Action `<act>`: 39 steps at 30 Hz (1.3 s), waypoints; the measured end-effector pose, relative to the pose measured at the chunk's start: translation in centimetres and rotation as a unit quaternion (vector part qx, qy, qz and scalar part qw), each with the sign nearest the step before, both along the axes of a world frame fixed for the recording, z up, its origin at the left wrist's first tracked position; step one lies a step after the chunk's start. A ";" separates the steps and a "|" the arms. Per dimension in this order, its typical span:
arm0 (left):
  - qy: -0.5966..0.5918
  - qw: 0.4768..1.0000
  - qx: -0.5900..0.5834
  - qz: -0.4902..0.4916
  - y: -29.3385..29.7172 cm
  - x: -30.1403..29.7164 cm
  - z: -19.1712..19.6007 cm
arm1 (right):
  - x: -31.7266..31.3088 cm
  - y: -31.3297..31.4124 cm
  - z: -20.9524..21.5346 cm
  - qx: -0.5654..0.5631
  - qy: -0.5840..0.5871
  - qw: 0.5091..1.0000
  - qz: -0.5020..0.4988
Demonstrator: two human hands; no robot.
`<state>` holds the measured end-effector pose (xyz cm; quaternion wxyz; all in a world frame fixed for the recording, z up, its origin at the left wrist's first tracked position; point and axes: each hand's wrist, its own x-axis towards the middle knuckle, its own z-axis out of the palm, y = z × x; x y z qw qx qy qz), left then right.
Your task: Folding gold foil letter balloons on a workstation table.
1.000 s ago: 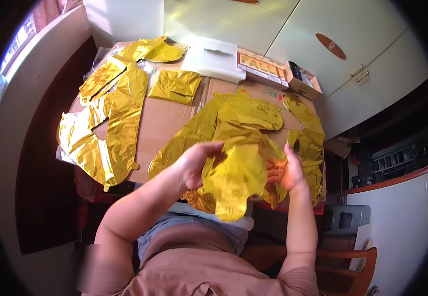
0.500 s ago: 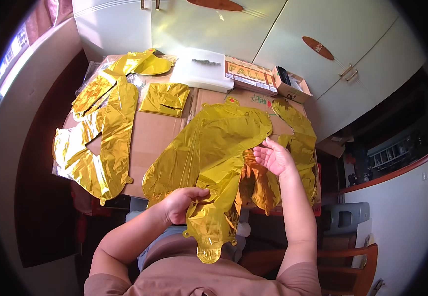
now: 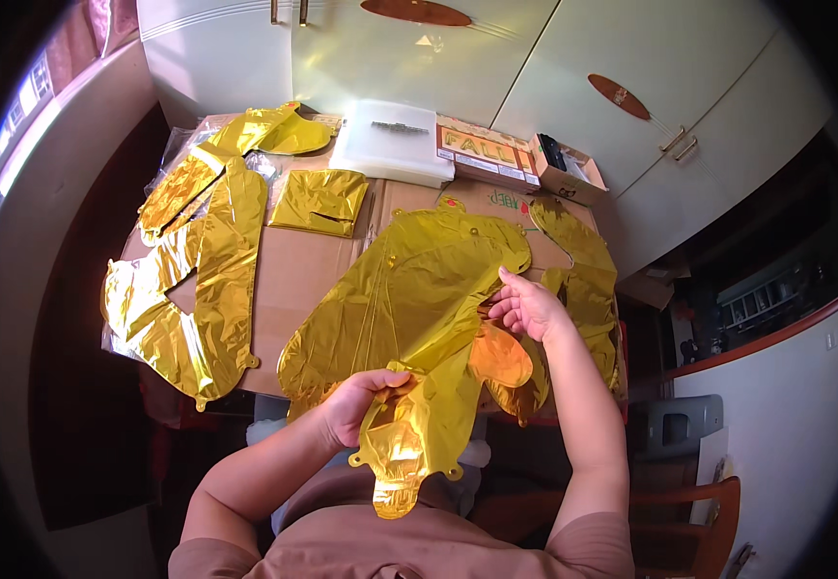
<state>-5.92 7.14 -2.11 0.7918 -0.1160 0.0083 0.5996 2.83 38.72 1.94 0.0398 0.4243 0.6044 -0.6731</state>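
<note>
A large flat gold foil balloon [image 3: 419,280] lies over the front middle of the cardboard, its tabbed lower end hanging past the edge towards me. My left hand [image 3: 353,405] is closed on the lower part, thumb on top and the other fingers hidden beneath. At the balloon's right edge, my right hand [image 3: 530,307] has its thumb against the foil and its fingers curled round the margin. Just below that hand hangs an orange-looking foil lobe [image 3: 501,357]. Another flat gold foil balloon [image 3: 588,280] rests to the right of my right hand.
More gold foil balloons [image 3: 226,275] lie at the left, some on clear plastic. A folded gold foil piece [image 3: 320,201] sits behind. Along the back stand a white plastic box [image 3: 390,145], a printed flat box [image 3: 487,154] and a small open carton [image 3: 569,179], against pale cabinets [image 3: 419,58].
My right hand has shifted slightly left and its fingers have curled onto the balloon's edge. The orange-looking lobe has swung out into fuller view, and the lower end has moved slightly left.
</note>
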 end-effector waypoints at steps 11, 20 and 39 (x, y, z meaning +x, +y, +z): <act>0.224 0.965 -0.128 -0.042 -1.4 0.0 -0.8 | -2.1 0.6 -1.6 0.141 0.054 0.987 -0.054; 0.674 0.723 -0.139 0.071 -0.1 -1.4 1.5 | -4.4 5.0 -2.3 0.160 0.080 0.977 -0.120; 0.812 0.539 -0.197 0.106 -1.5 -1.8 2.3 | -6.8 6.3 -1.5 0.252 0.055 0.963 -0.083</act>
